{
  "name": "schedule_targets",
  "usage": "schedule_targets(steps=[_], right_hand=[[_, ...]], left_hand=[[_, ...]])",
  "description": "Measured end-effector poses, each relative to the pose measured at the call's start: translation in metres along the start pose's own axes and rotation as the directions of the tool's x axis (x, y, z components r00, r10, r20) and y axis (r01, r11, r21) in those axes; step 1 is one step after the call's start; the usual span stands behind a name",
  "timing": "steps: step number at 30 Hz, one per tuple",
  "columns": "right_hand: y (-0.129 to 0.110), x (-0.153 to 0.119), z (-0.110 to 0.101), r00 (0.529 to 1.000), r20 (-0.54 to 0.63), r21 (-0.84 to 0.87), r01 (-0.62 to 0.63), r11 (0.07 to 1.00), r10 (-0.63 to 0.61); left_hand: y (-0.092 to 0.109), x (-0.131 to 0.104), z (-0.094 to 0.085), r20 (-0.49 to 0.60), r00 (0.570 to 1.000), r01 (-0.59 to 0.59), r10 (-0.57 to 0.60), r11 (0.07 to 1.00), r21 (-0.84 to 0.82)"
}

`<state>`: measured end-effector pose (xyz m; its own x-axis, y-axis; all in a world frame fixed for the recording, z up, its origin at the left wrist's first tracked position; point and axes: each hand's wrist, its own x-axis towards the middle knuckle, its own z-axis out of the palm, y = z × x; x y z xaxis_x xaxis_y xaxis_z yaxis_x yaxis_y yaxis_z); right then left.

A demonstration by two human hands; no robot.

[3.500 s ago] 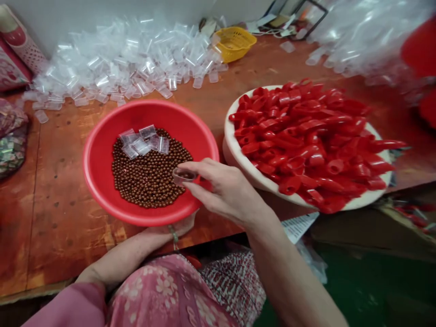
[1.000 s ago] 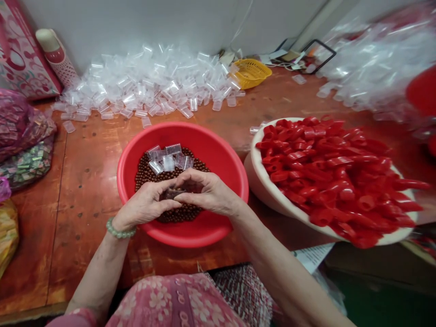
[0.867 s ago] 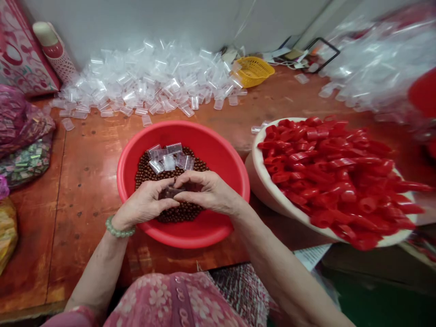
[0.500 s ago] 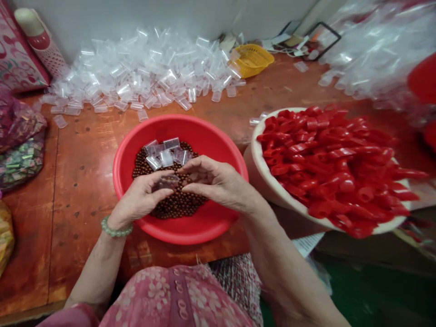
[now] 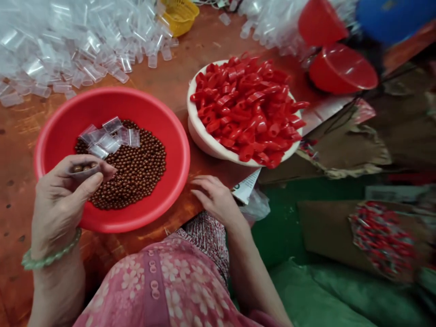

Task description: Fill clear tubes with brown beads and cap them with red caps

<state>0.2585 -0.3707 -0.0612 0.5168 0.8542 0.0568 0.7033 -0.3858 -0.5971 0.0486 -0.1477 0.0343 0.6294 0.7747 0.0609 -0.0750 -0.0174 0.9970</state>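
Observation:
Between the thumb and fingers of my left hand is a clear plastic tube with a few brown beads inside. This hand is over the near left side of a red basin. Brown beads cover the basin's bottom, and several clear plastic tubes lie on them. My right hand is by the table's front edge, right of the basin, fingers apart and seemingly holding nothing. Beyond it stands a white bowl heaped with glossy red hollow plastic pieces.
A large pile of clear tubes lies at the back left beside a yellow basket. Red bowls and a blue container are at the back right. A brown carton with a bag of red pieces sits low on the right.
My right hand has left the beads and moved right, out of the basin. My left hand has lifted the tube, where beads now show. The view has turned right.

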Motion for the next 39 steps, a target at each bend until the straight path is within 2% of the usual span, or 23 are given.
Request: schedule_targets(steps=[2, 5, 7, 11, 14, 16, 17, 19, 22, 24, 28, 32, 35, 37, 39], right_hand=[[0.000, 0.010, 0.011, 0.995, 0.095, -0.069, 0.044, 0.997, -0.037], [-0.002, 0.023, 0.018, 0.974, 0.224, -0.200, 0.066, 0.978, -0.020], [0.001, 0.027, 0.020, 0.967, 0.254, -0.229, 0.057, 0.972, 0.003], [0.011, 0.025, 0.018, 0.971, 0.238, -0.184, 0.057, 0.981, -0.012], [0.016, 0.015, 0.012, 0.993, 0.117, 0.004, 0.010, 1.000, -0.010], [0.017, 0.005, 0.006, 0.996, 0.002, 0.232, -0.086, 0.969, 0.088], [0.016, 0.000, 0.002, 0.985, -0.036, 0.354, -0.143, 0.924, 0.166], [0.012, -0.009, -0.005, 0.944, -0.054, 0.583, -0.235, 0.777, 0.326], [-0.002, -0.012, -0.015, 0.898, -0.020, 0.779, -0.262, 0.569, 0.440], [-0.017, -0.006, -0.021, 0.911, 0.012, 0.832, -0.239, 0.501, 0.413], [-0.047, 0.011, -0.019, 0.969, 0.128, 0.901, -0.203, 0.384, 0.214], [-0.066, 0.024, -0.006, 0.960, 0.272, 0.914, -0.278, 0.295, 0.060], [-0.074, 0.028, -0.002, 0.950, 0.309, 0.883, -0.300, 0.362, 0.034], [-0.080, 0.029, -0.004, 0.965, 0.262, 0.854, -0.244, 0.460, 0.025], [-0.085, 0.029, -0.008, 0.985, 0.174, 0.829, -0.135, 0.543, -0.021]], left_hand=[[0.001, 0.000, 0.004, 0.009, 1.000, -0.014, 0.014, 0.999, -0.032], [0.000, 0.000, 0.008, 0.067, 0.997, 0.036, -0.032, 0.998, -0.057], [-0.001, -0.001, 0.010, 0.077, 0.995, 0.075, -0.071, 0.996, -0.055], [-0.004, -0.004, 0.015, 0.072, 0.991, 0.113, -0.109, 0.992, -0.050], [-0.003, -0.008, 0.020, 0.078, 0.984, 0.161, -0.158, 0.987, -0.028], [-0.003, -0.010, 0.024, 0.077, 0.978, 0.195, -0.193, 0.980, -0.023], [-0.003, -0.011, 0.026, 0.080, 0.975, 0.212, -0.209, 0.977, -0.023], [-0.004, -0.012, 0.031, 0.111, 0.963, 0.250, -0.245, 0.968, -0.029], [-0.007, -0.012, 0.042, 0.188, 0.937, 0.306, -0.295, 0.951, -0.033], [-0.008, -0.013, 0.051, 0.187, 0.931, 0.325, -0.314, 0.945, -0.029], [-0.014, -0.015, 0.064, 0.136, 0.939, 0.332, -0.316, 0.936, -0.120], [-0.020, -0.018, 0.063, 0.169, 0.925, 0.372, -0.340, 0.900, -0.228], [-0.019, -0.018, 0.060, 0.144, 0.933, 0.350, -0.328, 0.923, -0.162], [-0.016, -0.018, 0.058, 0.132, 0.946, 0.308, -0.296, 0.948, -0.083], [-0.012, -0.018, 0.058, 0.129, 0.956, 0.269, -0.265, 0.963, -0.021]])
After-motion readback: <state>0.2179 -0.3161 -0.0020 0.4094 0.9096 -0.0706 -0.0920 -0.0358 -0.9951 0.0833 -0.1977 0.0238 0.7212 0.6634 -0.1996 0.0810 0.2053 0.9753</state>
